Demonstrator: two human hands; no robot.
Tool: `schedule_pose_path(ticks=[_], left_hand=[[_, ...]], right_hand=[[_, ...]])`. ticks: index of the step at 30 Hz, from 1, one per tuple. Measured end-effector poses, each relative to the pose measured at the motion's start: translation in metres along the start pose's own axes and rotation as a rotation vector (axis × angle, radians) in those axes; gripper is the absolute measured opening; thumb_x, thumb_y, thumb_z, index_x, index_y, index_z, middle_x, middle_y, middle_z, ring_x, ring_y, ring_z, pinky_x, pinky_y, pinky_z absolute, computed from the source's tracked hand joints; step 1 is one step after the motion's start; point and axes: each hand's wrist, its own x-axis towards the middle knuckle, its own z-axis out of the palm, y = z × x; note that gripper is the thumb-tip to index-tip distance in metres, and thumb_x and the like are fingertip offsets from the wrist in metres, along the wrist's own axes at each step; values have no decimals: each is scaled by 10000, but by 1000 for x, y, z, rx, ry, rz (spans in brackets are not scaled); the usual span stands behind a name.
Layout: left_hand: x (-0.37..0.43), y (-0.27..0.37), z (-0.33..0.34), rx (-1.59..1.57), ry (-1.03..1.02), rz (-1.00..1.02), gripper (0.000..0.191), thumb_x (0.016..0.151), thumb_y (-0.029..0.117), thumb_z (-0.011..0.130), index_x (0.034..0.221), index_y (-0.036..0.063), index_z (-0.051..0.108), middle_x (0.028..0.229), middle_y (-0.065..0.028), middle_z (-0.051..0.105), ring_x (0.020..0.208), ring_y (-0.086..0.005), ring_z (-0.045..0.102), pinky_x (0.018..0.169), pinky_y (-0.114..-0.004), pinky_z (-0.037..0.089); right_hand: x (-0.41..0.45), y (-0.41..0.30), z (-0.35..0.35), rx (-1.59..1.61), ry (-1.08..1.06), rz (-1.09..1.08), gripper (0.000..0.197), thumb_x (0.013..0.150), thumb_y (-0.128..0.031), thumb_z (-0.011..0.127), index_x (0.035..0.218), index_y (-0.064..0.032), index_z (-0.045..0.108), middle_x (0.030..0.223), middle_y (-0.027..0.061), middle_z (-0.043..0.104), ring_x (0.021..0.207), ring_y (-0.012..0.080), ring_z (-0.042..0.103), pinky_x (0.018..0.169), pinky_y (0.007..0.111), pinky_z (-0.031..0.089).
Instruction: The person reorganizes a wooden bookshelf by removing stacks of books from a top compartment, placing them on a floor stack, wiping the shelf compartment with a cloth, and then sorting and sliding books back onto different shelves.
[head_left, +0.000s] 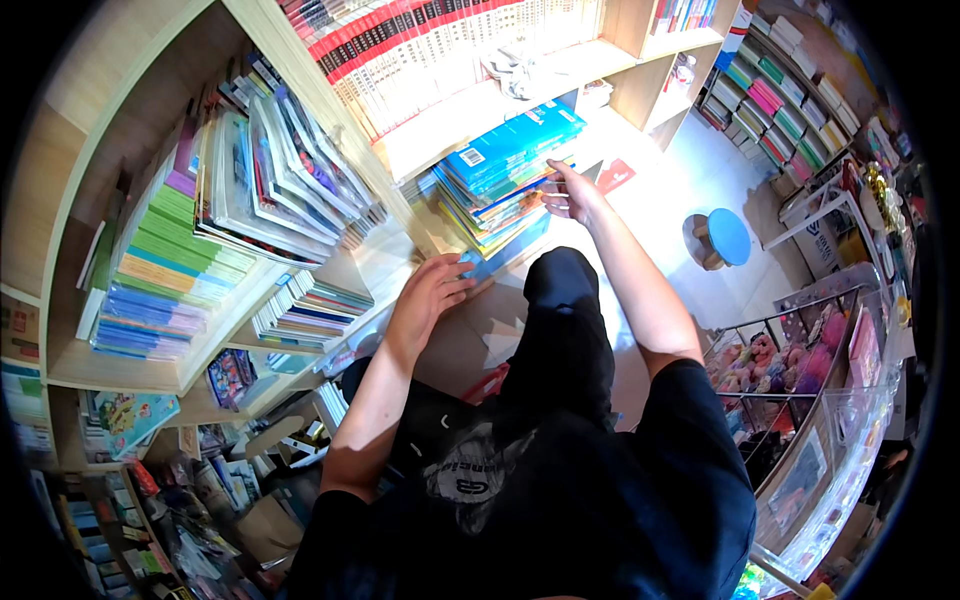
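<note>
A stack of books with blue covers on top (517, 146) stands in a low compartment of the wooden bookshelf (397, 161), its lower layers thinner and of mixed colours. My right hand (574, 196) is at the stack's right side, thumb and fingers apart; the fingertips are at the book edges, and whether they press on them is unclear. In front of the stack's left corner, my left hand (431, 300) is raised with its fingers spread and nothing in it. The shelf behind the stack is mostly hidden.
Rows of red-and-white books (420, 67) fill the shelf above, beside crumpled plastic (514, 71). Leaning magazines (277, 172) jut from the left compartment. My raised knee (562, 285) is between my arms. A blue round stool (727, 237) and a wire rack (780, 352) stand right.
</note>
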Motion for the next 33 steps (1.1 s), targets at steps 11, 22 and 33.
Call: schedule_pose_path(ticks=[11, 22, 33], left_hand=[[82, 20, -5, 92, 195, -51, 529, 952, 370, 486, 1367, 59, 377, 1371, -167, 482, 1142, -257, 558, 923, -350, 429], [163, 31, 9, 172, 338, -151, 611, 932, 493, 525, 1312, 21, 448, 1279, -179, 500, 1113, -286, 538, 966, -413, 437], [175, 28, 4, 194, 357, -94, 445, 954, 406, 539, 1222, 51, 528, 1084, -102, 613, 980, -226, 587, 887, -363, 475]], right_hand=[[65, -74, -57, -554, 275, -384, 717, 768, -577, 643, 1149, 28, 586, 1059, 143, 641, 882, 258, 625, 774, 376, 501], [88, -60, -42, -615, 410, -412, 527, 770, -435, 688, 989, 41, 629, 762, 159, 698, 755, 276, 697, 746, 373, 525], [59, -68, -23, -658, 552, -331, 530, 736, -438, 689, 1053, -17, 638, 1067, 193, 668, 1033, 347, 623, 883, 413, 483]])
